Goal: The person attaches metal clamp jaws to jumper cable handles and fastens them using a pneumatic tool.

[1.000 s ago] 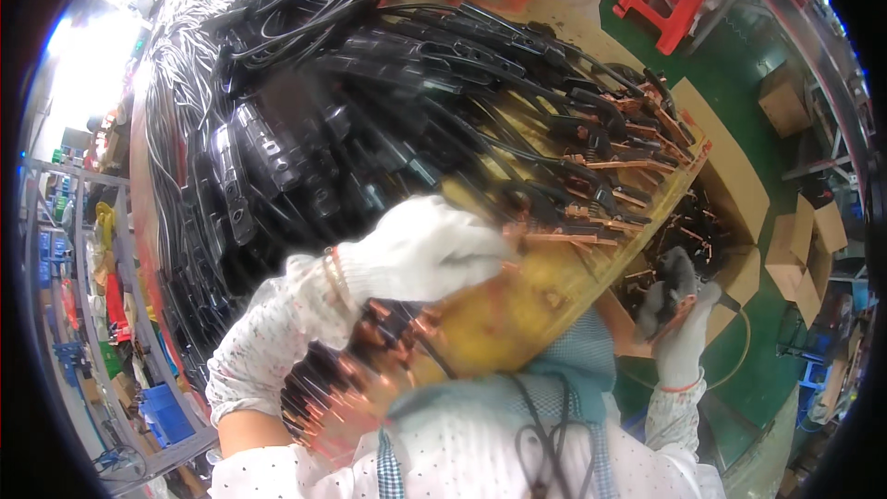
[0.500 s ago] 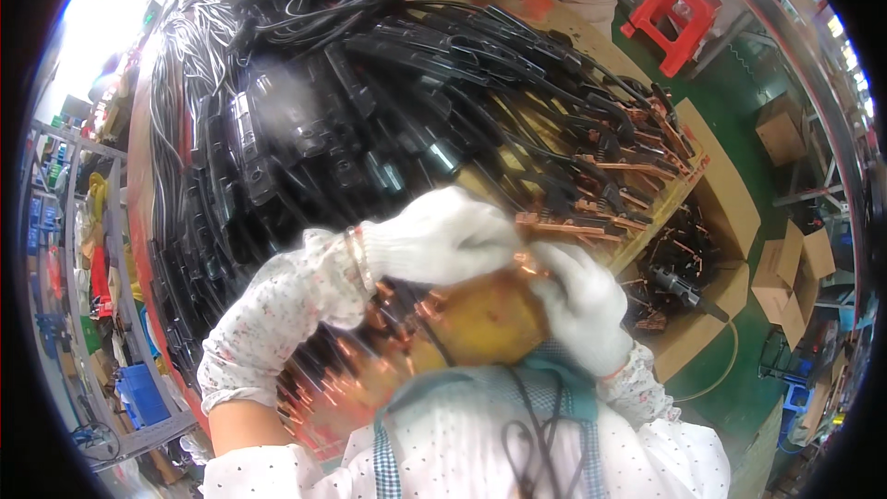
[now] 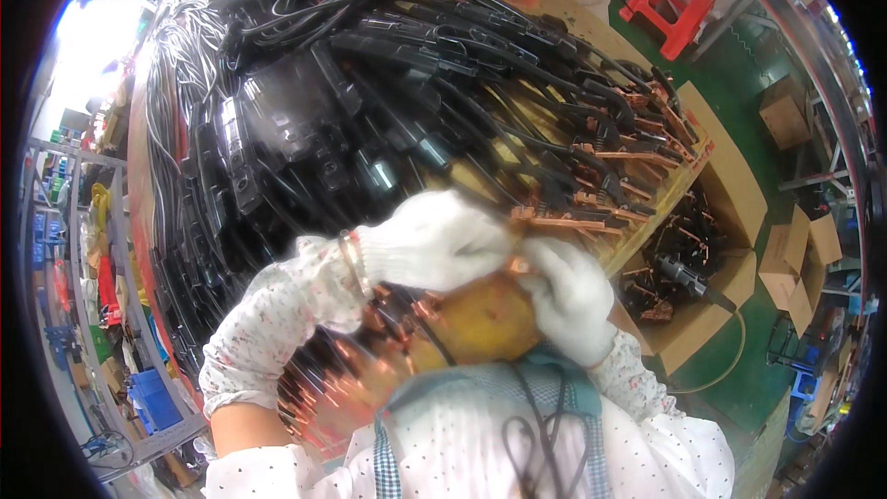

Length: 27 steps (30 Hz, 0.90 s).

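Observation:
My left hand [image 3: 439, 242], in a white knit glove, is closed with its fingertips turned toward my other hand; what it grips is hidden. Opposite it, my right hand [image 3: 571, 294], also gloved, pinches a small copper-coloured piece [image 3: 518, 265] where the fingers of both hands meet. Beneath them lies a worn yellow patch of the work surface [image 3: 490, 319]. Just beyond my fingers, black-handled clamp-like parts with copper jaws [image 3: 577, 220] lie along the table's right side. More copper-coloured ends [image 3: 346, 348] stick out below my left forearm.
Many black handles [image 3: 245, 157] and bundled cables [image 3: 305, 0] cover the table's left and far side. An open carton [image 3: 730, 286] at right holds copper-ended parts and a grey cylindrical tool [image 3: 682, 270] with a hose. Beyond stands a red stool [image 3: 679, 14]; shelving [image 3: 78, 249] lines the left.
Both hands stay together around the small copper piece; my right hand has shifted slightly left and up. At the top, the co-worker's gloved hand has gone out of view.

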Each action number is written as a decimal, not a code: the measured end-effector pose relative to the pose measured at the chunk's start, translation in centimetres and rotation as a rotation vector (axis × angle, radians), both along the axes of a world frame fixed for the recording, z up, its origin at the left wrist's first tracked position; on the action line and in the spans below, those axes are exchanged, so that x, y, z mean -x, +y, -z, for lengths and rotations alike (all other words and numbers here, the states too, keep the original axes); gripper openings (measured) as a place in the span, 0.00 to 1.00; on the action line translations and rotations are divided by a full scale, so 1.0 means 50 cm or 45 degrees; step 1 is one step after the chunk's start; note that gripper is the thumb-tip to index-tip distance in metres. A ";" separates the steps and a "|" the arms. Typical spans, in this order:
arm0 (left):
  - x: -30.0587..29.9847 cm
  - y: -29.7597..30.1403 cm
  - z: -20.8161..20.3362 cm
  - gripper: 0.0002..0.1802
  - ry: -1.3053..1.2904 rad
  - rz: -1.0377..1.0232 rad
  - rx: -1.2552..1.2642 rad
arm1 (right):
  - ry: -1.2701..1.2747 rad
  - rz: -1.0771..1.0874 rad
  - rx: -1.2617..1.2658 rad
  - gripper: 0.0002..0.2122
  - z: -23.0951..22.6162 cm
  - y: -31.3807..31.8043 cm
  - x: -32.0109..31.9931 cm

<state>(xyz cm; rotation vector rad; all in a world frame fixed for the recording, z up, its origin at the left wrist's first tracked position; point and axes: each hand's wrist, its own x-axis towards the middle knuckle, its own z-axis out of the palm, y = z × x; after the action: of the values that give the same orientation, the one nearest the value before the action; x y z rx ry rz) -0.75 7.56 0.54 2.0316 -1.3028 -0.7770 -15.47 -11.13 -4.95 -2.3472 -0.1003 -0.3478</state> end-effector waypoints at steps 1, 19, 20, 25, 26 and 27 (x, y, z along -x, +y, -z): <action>0.000 0.001 0.000 0.12 -0.028 0.035 -0.065 | -0.036 -0.055 0.086 0.20 -0.001 -0.001 -0.004; -0.012 0.013 0.006 0.09 -0.310 0.099 -0.036 | 0.011 -0.239 0.336 0.16 0.002 0.002 -0.052; -0.024 0.019 0.022 0.06 -0.416 0.099 0.022 | 0.016 -0.234 0.340 0.16 0.003 -0.002 -0.052; -0.009 0.015 0.007 0.03 -0.609 0.111 0.169 | 0.106 -0.283 0.321 0.13 -0.006 -0.006 -0.062; -0.005 0.014 0.007 0.03 -0.607 0.109 0.173 | 0.109 -0.283 0.325 0.13 -0.006 -0.006 -0.061; -0.006 0.011 0.007 0.03 -0.611 0.102 0.126 | 0.082 -0.274 0.316 0.13 -0.004 -0.005 -0.063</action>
<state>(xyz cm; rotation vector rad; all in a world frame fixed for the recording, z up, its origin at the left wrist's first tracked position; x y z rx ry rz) -0.43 8.14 0.21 2.1724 -1.6528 -0.2511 -12.31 -11.39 -4.77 -2.5590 -0.3812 -0.1608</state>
